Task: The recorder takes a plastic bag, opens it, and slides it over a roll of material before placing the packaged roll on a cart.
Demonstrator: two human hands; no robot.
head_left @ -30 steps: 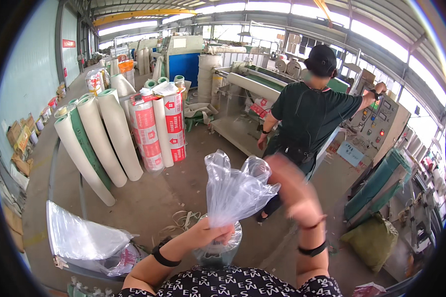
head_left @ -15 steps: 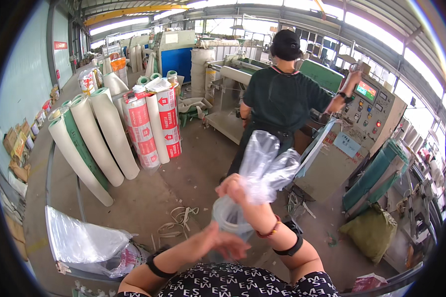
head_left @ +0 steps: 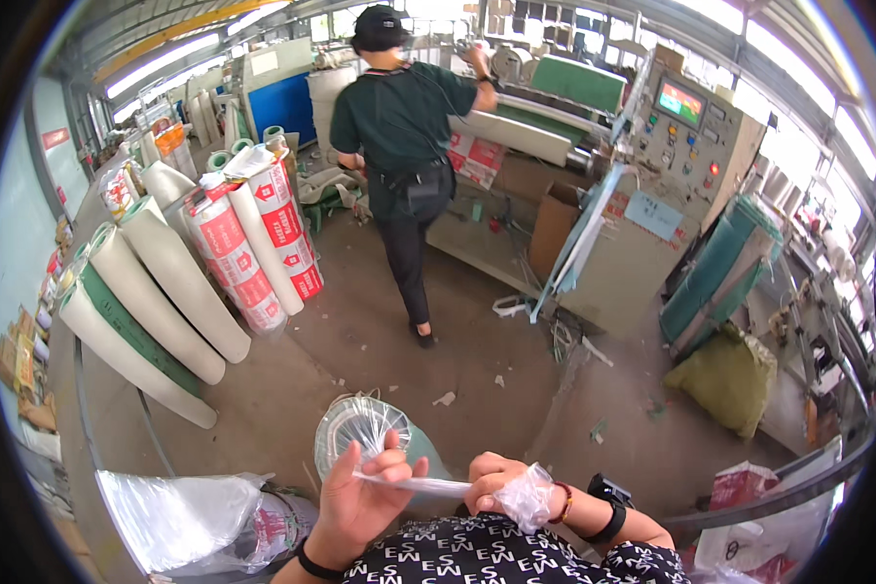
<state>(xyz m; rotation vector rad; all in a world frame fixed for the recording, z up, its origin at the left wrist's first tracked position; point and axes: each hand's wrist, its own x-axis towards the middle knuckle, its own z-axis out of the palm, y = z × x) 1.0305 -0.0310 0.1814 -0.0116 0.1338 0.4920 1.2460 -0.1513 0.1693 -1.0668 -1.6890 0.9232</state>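
Observation:
My left hand (head_left: 358, 493) and my right hand (head_left: 501, 482) both grip a clear plastic bag (head_left: 428, 484), twisted into a thin strand stretched between them. A bunched end of the bag (head_left: 529, 496) sticks out of my right fist. Just beyond my left fingers sits a round greenish roll covered in clear plastic (head_left: 362, 428). My right wrist carries a red bracelet and a black watch (head_left: 605, 496).
A person in a dark green shirt and black cap (head_left: 399, 146) stands at a long machine (head_left: 545, 117) with a control panel (head_left: 686, 127). Large wrapped rolls (head_left: 175, 282) lean at the left. A clear bag on a frame (head_left: 190, 506) is at lower left, a yellow-green sack (head_left: 725, 375) at right.
The bag, held up and puffed open before, is now pulled down and twisted into a strand between both hands. My view has turned, so the standing person now appears further left.

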